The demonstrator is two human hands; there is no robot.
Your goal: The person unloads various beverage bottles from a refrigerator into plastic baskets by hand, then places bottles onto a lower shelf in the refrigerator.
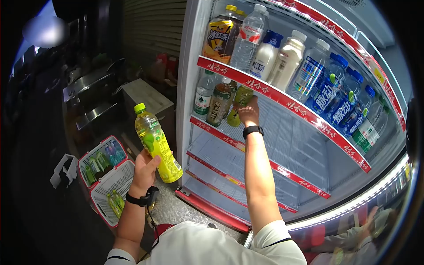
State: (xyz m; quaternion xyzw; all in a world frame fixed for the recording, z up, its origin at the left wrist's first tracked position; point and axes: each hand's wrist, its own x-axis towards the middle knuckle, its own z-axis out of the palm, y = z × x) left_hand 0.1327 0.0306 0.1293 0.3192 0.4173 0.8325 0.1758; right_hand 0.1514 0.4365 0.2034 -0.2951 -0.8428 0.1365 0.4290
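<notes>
My left hand [145, 171] is wrapped round the lower part of a yellow-green drink bottle [154, 140] with a green cap, held in front of the fridge's left edge. Inside the fridge, my right hand [247, 109] grips another yellow-green bottle [234, 115] on the second shelf. That bottle stands beside a dark-labelled tea bottle [217, 105] and a clear water bottle [203, 95] at the shelf's left end. My right fingers partly cover its label.
Above, the top shelf [289, 104] with its red edge strip carries several bottles. Lower shelves [234, 176] lie beneath my right arm. Two baskets [110, 181] with bottles stand on the floor at left. A metal counter [95, 88] is behind them. Reflections show at lower right.
</notes>
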